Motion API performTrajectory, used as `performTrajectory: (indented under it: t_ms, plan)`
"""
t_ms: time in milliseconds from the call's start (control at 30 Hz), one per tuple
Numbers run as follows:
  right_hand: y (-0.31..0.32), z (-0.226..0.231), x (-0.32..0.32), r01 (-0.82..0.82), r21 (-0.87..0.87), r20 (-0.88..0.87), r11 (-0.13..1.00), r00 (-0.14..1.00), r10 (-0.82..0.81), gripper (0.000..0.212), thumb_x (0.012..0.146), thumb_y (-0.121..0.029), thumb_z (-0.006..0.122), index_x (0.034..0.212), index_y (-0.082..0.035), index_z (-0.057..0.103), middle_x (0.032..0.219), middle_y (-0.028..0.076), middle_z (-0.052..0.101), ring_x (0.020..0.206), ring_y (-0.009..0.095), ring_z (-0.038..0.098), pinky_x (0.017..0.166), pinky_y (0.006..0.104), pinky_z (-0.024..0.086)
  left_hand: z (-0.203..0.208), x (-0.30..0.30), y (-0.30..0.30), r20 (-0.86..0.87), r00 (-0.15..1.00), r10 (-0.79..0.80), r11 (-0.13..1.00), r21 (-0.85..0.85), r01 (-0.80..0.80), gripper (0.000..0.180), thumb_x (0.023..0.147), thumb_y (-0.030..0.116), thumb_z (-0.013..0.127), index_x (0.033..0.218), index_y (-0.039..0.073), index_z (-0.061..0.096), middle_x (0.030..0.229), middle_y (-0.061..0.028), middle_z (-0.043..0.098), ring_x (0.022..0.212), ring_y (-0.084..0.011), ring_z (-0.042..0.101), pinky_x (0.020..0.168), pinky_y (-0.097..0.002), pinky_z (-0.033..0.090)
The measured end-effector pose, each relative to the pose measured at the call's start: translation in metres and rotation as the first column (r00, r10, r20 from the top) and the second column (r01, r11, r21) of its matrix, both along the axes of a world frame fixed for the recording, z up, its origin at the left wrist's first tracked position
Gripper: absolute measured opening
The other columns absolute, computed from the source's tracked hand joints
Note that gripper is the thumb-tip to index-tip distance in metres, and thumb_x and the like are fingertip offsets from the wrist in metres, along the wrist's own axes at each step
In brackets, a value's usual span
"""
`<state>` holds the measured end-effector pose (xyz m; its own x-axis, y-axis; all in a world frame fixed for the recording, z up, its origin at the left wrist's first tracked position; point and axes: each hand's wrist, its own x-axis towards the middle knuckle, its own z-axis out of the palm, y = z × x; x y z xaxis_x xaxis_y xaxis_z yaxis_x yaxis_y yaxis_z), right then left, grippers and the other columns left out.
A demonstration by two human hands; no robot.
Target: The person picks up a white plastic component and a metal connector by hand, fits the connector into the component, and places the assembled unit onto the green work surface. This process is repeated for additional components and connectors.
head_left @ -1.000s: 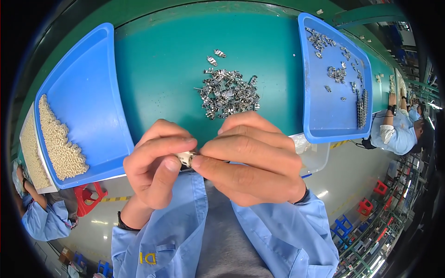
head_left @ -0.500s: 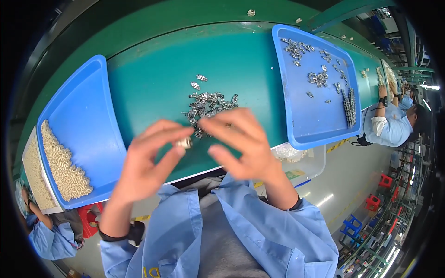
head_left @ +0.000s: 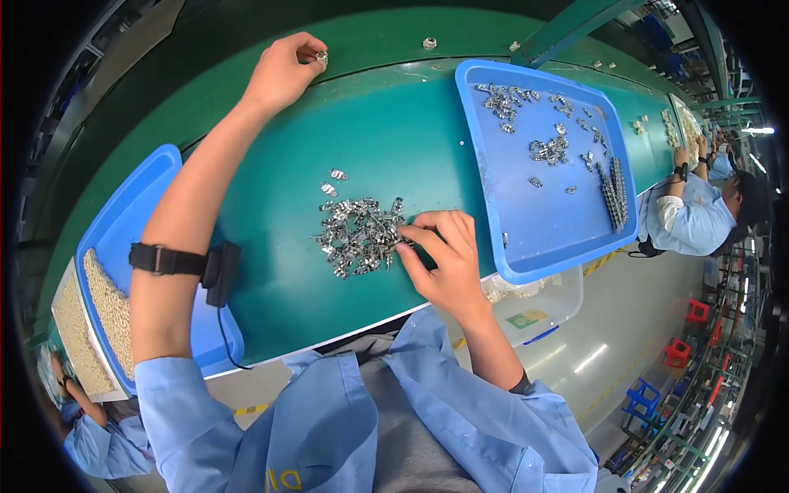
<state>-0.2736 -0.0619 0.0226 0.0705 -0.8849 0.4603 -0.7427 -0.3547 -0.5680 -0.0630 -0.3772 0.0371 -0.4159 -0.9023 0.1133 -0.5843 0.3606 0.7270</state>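
Note:
My left hand (head_left: 283, 72) reaches to the dark green ledge beyond the work surface. Its thumb and fingers pinch a small cream-coloured part with a darker metal top (head_left: 322, 57). Close to me, a pile of small shiny metal clips (head_left: 353, 234) lies on the green surface, with two loose metal clips (head_left: 333, 182) just beyond it. My right hand (head_left: 444, 261) is at the pile's right edge, thumb and index finger closed on a metal clip there; the fingertips partly hide it.
On the right stands a blue tray (head_left: 489, 189) with scattered metal clips and stacked metal strips (head_left: 612, 195). A left blue tray (head_left: 136, 197) holds many small cream pieces (head_left: 107, 308). Another cream-and-metal part (head_left: 429, 43) sits on the ledge. Co-workers (head_left: 690, 201) sit farther along.
My left hand has moved from near the pile out to the far ledge, carrying the cream-coloured part. My right hand has lowered to the pile's right edge and closed its fingertips there.

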Motion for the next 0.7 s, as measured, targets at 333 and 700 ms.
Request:
performTrajectory:
  t_ms: [333,700]
  plan:
    - [0.0,0.002,-0.004,0.04,0.011,0.098,0.999,0.994,-0.041,0.023,0.084,0.003,0.077,0.107,0.0,0.076,0.098,0.01,0.065,0.089,0.028,0.062,0.083,0.0388,0.048,-0.009,-0.017,0.005,0.007,1.0,0.029,0.997,-0.071,-0.029,0.035,0.093,0.011,0.074,0.127,0.004,0.07,0.118,-0.0086,0.076,0.115,-0.0232,0.07,0.104,-0.035,0.052]
    - [0.012,-0.01,-0.011,0.075,0.018,0.242,0.997,0.967,-0.077,0.014,0.096,0.009,0.066,0.108,0.004,0.073,0.105,0.013,0.062,0.093,0.022,0.061,0.077,0.0305,0.051,0.122,0.175,0.137,0.168,0.986,0.001,0.978,-0.206,0.034,0.033,0.093,0.016,0.075,0.122,0.0,0.069,0.119,-0.0134,0.073,0.116,-0.025,0.067,0.103,-0.0386,0.052]
